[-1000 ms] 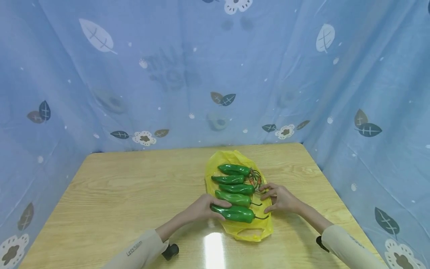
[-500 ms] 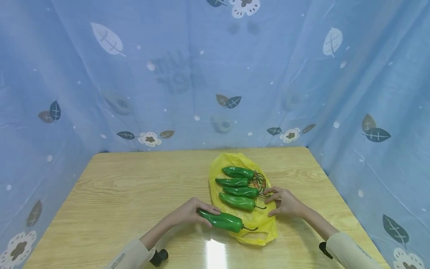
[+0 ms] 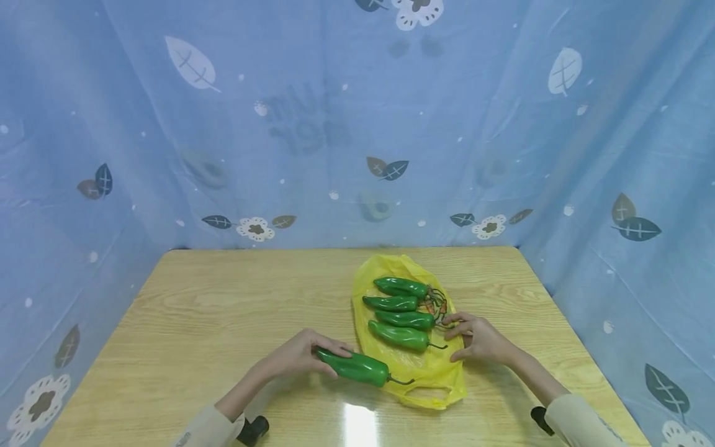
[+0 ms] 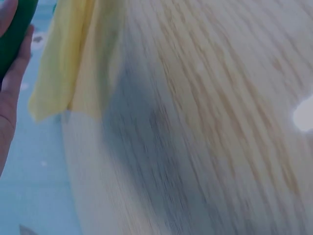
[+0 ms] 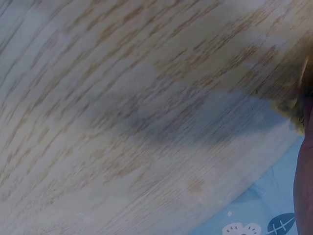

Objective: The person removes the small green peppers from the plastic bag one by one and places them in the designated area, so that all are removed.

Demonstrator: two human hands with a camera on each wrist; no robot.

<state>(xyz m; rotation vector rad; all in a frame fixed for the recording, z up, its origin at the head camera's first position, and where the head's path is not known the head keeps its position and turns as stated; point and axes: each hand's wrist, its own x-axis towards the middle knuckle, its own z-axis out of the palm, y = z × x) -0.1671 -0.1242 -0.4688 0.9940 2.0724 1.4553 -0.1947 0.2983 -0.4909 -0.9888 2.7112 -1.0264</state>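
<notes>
My left hand [image 3: 304, 355] grips a large green pepper [image 3: 363, 369] by its tapered end, the thumb and fingers curled round it. The pepper's curved stem points right, over the bag's near left edge. In the left wrist view, part of the pepper [image 4: 13, 41] shows at the upper left corner. My right hand [image 3: 483, 339] rests at the right edge of the yellow plastic bag [image 3: 410, 366], thumb and fingers spread apart on the plastic. Several other green peppers [image 3: 399, 335] lie in a row on the bag, with small orange-red chillies [image 3: 432, 307] beside their stems.
The bag lies flat on a wood-grain table [image 3: 240, 298], its handle hole towards me. A blue patterned curtain [image 3: 313, 124] hangs behind and along both sides of the table. A bright light reflection shows near the front.
My left hand has carried the nearest green pepper left, off the row and partly beyond the bag. The right hand stays at the bag's edge. The head view has shifted slightly.
</notes>
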